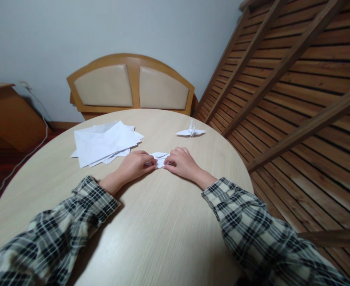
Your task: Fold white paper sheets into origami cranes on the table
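Head view: a round table (163,230) bears all the paper. On it, straight ahead of the person, lies a small folded paper (160,162), white, with crease lines and a flap showing on its upper side. The left hand (135,163) pinches its left end between thumb and fingertips; the right hand (181,163) pinches the right end the same way, its other fingers curled in together. Both hands cover the ends of the paper, so its full outline is hidden.

Just beyond the left hand is a loose pile of white sheets (100,143), overlapping at odd angles. Beyond the right hand, well apart from the pile, a folded paper crane (191,132) stands with its wings out. Checked sleeves (74,214) reach across the near part of the table.

Behind the table is a padded headboard (135,77) near a pale wall (148,28). A slatted wooden frame (288,79) slants along the right. At the left stand a wooden cabinet (8,115), its inside hidden, and a trailing cable (20,163).
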Tool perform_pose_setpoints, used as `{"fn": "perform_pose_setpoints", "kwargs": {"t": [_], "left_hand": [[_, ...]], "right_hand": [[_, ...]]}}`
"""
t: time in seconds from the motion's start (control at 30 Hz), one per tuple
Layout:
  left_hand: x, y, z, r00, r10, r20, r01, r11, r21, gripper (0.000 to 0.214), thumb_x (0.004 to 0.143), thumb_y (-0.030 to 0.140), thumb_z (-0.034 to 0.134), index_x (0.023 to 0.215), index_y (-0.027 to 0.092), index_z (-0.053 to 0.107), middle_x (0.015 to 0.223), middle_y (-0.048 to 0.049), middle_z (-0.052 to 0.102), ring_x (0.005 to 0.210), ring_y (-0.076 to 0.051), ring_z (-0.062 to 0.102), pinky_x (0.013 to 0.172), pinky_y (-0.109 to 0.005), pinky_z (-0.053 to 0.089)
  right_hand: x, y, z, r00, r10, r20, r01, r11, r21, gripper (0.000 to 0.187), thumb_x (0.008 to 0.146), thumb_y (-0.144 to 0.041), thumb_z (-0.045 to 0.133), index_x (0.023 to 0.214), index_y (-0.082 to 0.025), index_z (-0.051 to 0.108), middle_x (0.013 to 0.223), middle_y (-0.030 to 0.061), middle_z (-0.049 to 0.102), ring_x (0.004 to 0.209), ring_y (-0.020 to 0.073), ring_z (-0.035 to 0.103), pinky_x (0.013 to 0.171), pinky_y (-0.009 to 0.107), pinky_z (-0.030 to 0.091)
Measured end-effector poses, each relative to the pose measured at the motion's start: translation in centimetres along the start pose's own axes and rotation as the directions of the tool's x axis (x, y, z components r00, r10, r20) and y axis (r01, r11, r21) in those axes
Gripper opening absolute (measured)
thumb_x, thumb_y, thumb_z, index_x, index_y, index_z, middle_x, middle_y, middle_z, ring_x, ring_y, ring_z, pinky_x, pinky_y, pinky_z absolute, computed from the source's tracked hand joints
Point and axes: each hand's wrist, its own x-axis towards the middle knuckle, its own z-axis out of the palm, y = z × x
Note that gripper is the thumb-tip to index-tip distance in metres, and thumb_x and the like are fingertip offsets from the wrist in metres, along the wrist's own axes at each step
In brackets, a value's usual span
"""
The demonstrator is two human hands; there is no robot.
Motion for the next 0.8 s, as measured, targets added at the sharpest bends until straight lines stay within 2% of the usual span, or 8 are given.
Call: {"fn": "perform_pose_setpoints", "kwargs": {"t": [0.23, 0.57, 0.8], "left_hand": [[0.12, 0.08, 0.14, 1.0, -0.011, -0.017, 0.012, 1.0, 0.029, 0.025, 0.091, 0.04, 0.06, 0.089, 0.018, 0.072, 0.081, -0.0078, 0.073, 0.072, -0.02, 0.064, 0.064, -0.029, 0.044], [0.32, 0.31, -0.16, 0.984, -0.176, 0.028, 0.177, 0.984, -0.025, 0.02, 0.091, 0.031, 0.058, 0.091, 0.018, 0.072, 0.081, -0.0061, 0.073, 0.067, -0.017, 0.061, 0.061, -0.027, 0.039], [0.26, 0.16, 0.15, 0.983, -0.182, 0.006, 0.182, 0.982, -0.048, 0.016, 0.089, 0.028, 0.06, 0.093, 0.019, 0.072, 0.082, -0.0055, 0.074, 0.07, -0.018, 0.062, 0.063, -0.028, 0.041]], "right_hand": [[0.05, 0.16, 0.22, 1.0, 0.014, -0.002, -0.014, 1.0, 0.014, 0.016, 0.089, -0.037, 0.064, 0.088, -0.024, 0.074, 0.084, 0.0039, 0.065, 0.092, 0.0211, 0.05, 0.083, 0.035, 0.028], [0.2, 0.22, 0.67, 0.997, 0.075, -0.02, -0.074, 0.996, 0.057, 0.016, 0.092, -0.031, 0.062, 0.087, -0.022, 0.074, 0.086, 0.0032, 0.07, 0.089, 0.0192, 0.053, 0.081, 0.033, 0.031], [0.24, -0.04, 1.02, 0.993, 0.114, -0.042, -0.113, 0.993, 0.039, 0.017, 0.093, -0.029, 0.059, 0.087, -0.02, 0.072, 0.086, 0.0038, 0.069, 0.088, 0.0192, 0.053, 0.08, 0.032, 0.032]]}}
